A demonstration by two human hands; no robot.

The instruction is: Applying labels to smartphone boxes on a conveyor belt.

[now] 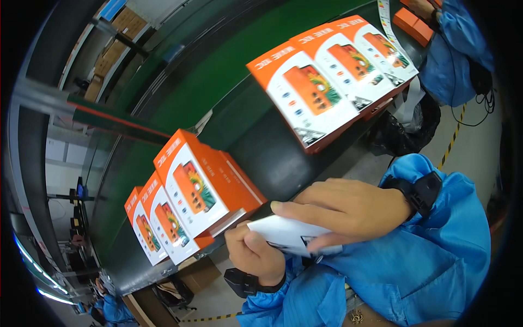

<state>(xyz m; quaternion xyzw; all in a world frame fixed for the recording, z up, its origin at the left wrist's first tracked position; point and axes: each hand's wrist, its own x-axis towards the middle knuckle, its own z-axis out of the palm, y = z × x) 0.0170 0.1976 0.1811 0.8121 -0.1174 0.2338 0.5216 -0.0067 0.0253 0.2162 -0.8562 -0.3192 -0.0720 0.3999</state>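
Note:
A white box-like piece [280, 231] with some black print is between my two hands at the front edge of the belt. My left hand [255, 256] is closed on its left end, the thumb against the edge. Across its top lies my right hand [351, 210], fingers stretched over the far edge and thumb on the near face. Its underside and right end are hidden. Just left of my hands stands a group of orange-and-white phone boxes [204, 182], some stacked. Farther right is another block of such boxes [338, 71], faces up.
The dark green belt [272, 158] runs diagonally under the boxes. A black plastic bag [406, 128] hangs at its near side. A co-worker's blue sleeve [455, 54] and hand are at the upper right, beside small orange boxes [413, 26]. A metal rail [109, 111] crosses at left.

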